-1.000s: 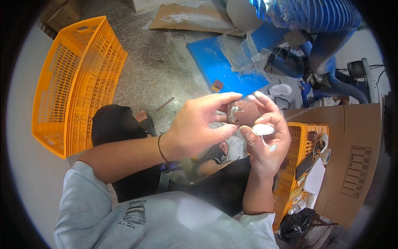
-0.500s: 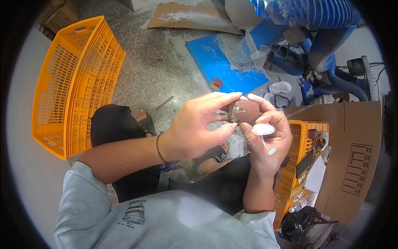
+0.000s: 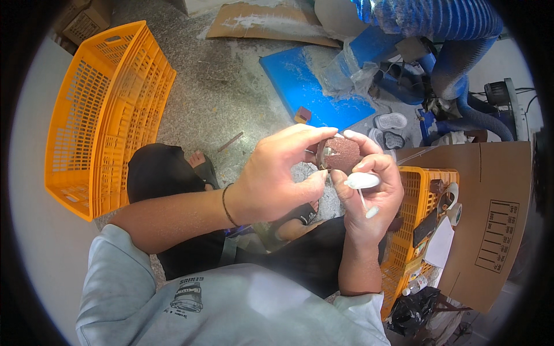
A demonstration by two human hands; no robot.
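My left hand [image 3: 281,176] and my right hand [image 3: 369,190] meet in front of my chest. Between their fingertips is a small round reddish-brown sanding disc [image 3: 341,154] with a shiny metal centre. The left thumb and forefinger pinch its left edge; the right fingers hold its right side. My right hand also holds a small white piece with a thin stem [image 3: 362,183] against the palm. A black cord band circles my left wrist.
A large orange slatted crate [image 3: 104,109] lies tilted at the left on the speckled floor. A second orange crate [image 3: 424,213] with tape rolls and small items stands at my right beside a brown cardboard box [image 3: 490,219]. Blue board [image 3: 311,86] and blue ribbed hoses [image 3: 438,23] lie ahead.
Both hands stay together on the disc; the fingers have shifted slightly around it.
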